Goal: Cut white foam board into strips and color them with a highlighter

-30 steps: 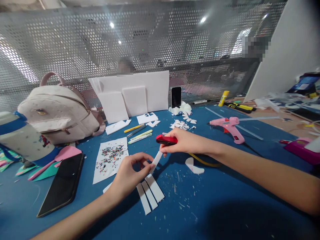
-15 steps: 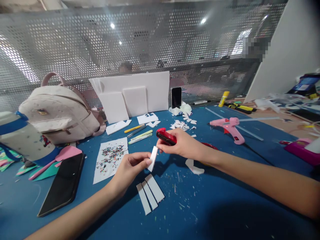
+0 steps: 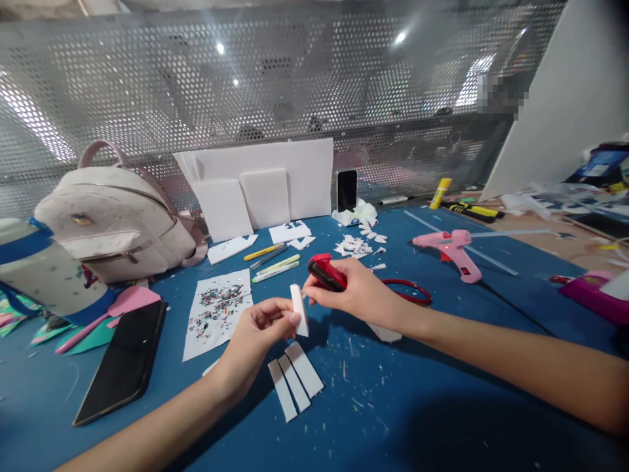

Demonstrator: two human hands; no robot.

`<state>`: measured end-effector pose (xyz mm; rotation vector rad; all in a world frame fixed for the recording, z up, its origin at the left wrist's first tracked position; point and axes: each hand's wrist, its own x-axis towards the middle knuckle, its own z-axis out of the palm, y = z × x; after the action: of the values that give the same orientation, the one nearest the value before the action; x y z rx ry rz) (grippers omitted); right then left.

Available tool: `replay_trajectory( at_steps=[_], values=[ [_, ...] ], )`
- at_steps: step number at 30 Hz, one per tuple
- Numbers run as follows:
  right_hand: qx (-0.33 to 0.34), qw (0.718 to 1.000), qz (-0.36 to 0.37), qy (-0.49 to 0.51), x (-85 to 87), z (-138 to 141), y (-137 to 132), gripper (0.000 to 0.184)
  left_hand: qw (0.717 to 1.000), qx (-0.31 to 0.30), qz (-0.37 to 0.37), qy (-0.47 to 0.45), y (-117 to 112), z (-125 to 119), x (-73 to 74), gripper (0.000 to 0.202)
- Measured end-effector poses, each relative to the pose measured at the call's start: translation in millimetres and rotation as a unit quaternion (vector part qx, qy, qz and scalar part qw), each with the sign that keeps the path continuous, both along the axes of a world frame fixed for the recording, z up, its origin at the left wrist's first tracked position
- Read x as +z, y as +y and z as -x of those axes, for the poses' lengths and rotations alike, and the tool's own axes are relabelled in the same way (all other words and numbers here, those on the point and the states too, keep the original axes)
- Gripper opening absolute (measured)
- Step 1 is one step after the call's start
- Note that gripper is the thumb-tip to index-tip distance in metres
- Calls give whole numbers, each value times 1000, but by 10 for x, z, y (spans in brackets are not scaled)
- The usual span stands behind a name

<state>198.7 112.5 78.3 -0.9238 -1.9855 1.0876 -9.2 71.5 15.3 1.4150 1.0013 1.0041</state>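
Observation:
My left hand (image 3: pixel 259 331) pinches a small white foam strip (image 3: pixel 299 309) and holds it upright above the blue table (image 3: pixel 432 393). My right hand (image 3: pixel 354 292) grips a red glue gun (image 3: pixel 326 272), with its tip right at the top of the strip. A red cord (image 3: pixel 410 288) loops behind that hand. Three more white foam strips (image 3: pixel 295 380) lie side by side on the table just below my left hand.
A black phone (image 3: pixel 122 360) and a sheet with confetti bits (image 3: pixel 216 313) lie at the left, by a white backpack (image 3: pixel 115 219). White foam boards (image 3: pixel 265 183) lean at the back. A pink glue gun (image 3: pixel 449 249) rests at the right; pens (image 3: pixel 272 261) lie mid-table.
My left hand lifted the white strip off the table and turned it upright. My right hand tilted the red glue gun so its tip meets the strip's top.

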Motion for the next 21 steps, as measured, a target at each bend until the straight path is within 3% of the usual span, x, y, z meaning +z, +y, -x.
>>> replay_trajectory(
  at_steps=[8, 16, 21],
  values=[
    [6, 1000, 8, -5, -17, -3, -43, 17, 1000, 10, -4, -18, 7, -6, 30, 19],
    [-3, 1000, -17, 2, -63, 3, 15, 5, 999, -5, 29, -46, -68, -49, 148, 21],
    [-16, 1000, -24, 5, 24, -55, 107, 8, 997, -27, 48, -45, -92, -67, 165, 23]
  ],
)
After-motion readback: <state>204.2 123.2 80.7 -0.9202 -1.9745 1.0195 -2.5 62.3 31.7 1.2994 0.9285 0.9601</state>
